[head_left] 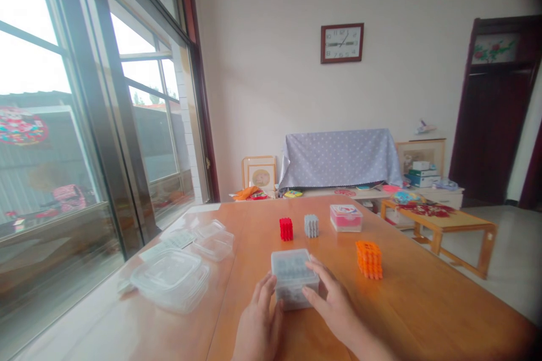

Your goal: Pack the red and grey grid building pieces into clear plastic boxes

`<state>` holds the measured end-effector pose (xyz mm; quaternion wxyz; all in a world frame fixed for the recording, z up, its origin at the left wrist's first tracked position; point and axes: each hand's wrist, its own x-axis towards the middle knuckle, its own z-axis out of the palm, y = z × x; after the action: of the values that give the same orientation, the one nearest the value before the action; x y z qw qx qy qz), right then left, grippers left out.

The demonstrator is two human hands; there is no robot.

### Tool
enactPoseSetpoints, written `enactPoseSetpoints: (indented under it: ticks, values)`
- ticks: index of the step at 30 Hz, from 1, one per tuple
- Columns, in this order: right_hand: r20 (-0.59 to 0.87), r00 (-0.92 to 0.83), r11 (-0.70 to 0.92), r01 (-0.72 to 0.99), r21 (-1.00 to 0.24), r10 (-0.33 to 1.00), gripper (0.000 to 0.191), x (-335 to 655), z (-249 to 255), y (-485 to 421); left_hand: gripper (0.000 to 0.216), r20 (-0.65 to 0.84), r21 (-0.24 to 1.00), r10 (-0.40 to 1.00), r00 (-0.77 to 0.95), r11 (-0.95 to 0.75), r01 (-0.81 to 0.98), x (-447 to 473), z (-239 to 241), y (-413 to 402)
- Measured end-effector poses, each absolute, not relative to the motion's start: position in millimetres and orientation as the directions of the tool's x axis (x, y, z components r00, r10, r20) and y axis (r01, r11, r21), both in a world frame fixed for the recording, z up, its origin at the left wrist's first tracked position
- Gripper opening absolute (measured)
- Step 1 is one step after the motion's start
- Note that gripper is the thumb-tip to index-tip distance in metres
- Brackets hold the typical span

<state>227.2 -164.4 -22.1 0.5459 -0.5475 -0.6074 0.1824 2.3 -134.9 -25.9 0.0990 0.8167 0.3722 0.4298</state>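
Note:
A small clear plastic box [295, 282] with its lid on stands on the table in front of me, and grey pieces show through the plastic. My left hand [262, 307] is curled against the left side of the box. From the right, my right hand [328, 293] grips it, fingers at the lid's right edge and thumb on the front. Just beyond the box are a red block of small joined pieces [286, 229] and a light grey one [311, 226]. An orange block [368, 260] of the same kind stands to the right.
A pink-and-clear plastic box [346, 218] sits near the table's far edge. Clear plastic containers and lids [171, 276] lie at the left by the window. The wooden table [406, 316] extends to the right, with a low wooden stand [461, 225] beyond it.

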Motion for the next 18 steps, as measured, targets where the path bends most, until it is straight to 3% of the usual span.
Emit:
enactPoseSetpoints:
  ticks: [12, 18]
  values:
    - [0.467, 0.184, 0.363, 0.412, -0.836, 0.865, 0.054, 223, -23, -170, 0.044, 0.689, 0.337, 0.633, 0.353, -0.711, 0.617, 3, -21, -136]
    - [0.477, 0.237, 0.372, 0.378, -0.848, 0.846, 0.047, 218, -23, -172, 0.039, 0.716, 0.359, 0.615, 0.331, -0.73, 0.581, 7, -17, -135]
